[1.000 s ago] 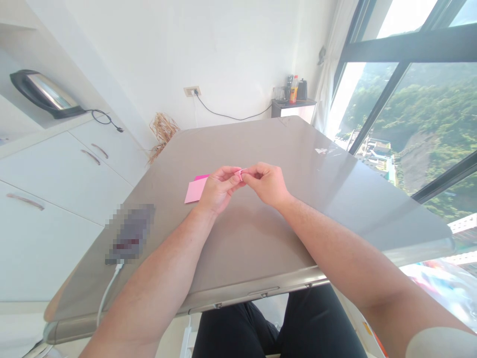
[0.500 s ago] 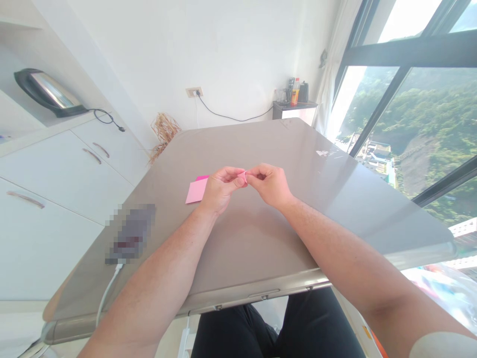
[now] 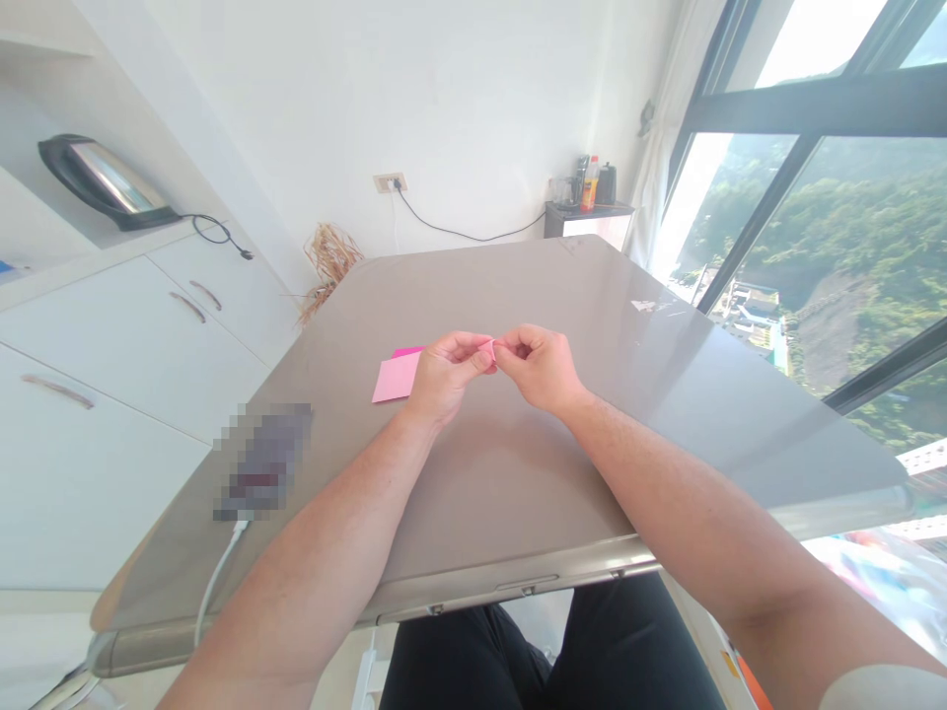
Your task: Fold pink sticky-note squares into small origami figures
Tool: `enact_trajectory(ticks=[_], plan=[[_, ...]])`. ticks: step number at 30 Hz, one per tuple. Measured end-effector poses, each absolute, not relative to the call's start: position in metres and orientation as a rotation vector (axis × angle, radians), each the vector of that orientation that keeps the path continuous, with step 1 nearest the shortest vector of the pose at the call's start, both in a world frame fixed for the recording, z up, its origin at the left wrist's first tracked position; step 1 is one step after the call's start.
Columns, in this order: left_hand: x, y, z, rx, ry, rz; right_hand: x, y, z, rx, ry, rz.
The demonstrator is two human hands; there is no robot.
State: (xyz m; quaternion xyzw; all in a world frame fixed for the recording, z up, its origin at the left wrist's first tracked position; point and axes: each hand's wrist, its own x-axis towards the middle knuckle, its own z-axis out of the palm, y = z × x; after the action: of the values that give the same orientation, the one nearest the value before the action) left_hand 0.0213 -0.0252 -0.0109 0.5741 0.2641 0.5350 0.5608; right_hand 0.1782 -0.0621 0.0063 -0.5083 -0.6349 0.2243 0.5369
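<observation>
Above the middle of the table, my left hand (image 3: 448, 375) and my right hand (image 3: 542, 367) meet at the fingertips. Between them they pinch a small folded piece of pink paper (image 3: 489, 350), mostly covered by the fingers. My left thumb and fingers grip its left side, and the right thumb and forefinger close on its right edge. Just left of my left hand lie light pink sticky notes (image 3: 395, 378), with a brighter pink sheet (image 3: 406, 352) showing behind them. The left hand hides part of both.
The grey-brown table (image 3: 480, 286) fills the middle. A blurred-out dark device (image 3: 264, 463) with a white cable (image 3: 218, 577) lies at the left. A kettle (image 3: 110, 182) stands on the white cabinet, and a bottle (image 3: 590, 184) stands on a small cabinet behind.
Both hands keep their pinch on the pink paper, with the fingertips drawn slightly closer around it. The whole view has shifted a little.
</observation>
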Motion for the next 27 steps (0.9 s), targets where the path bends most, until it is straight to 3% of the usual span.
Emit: enact_trajectory(ticks=[14, 27], plan=[[0.0224, -0.0268, -0.0106, 1.356, 0.669, 1.297, 0.1776, -0.058, 0.0019, -1.166, -1.581, 0.44], [0.021, -0.0253, -0.0067, 1.22, 0.583, 1.26, 0.1769, -0.0633, 0.0054, -1.108, -1.484, 0.662]])
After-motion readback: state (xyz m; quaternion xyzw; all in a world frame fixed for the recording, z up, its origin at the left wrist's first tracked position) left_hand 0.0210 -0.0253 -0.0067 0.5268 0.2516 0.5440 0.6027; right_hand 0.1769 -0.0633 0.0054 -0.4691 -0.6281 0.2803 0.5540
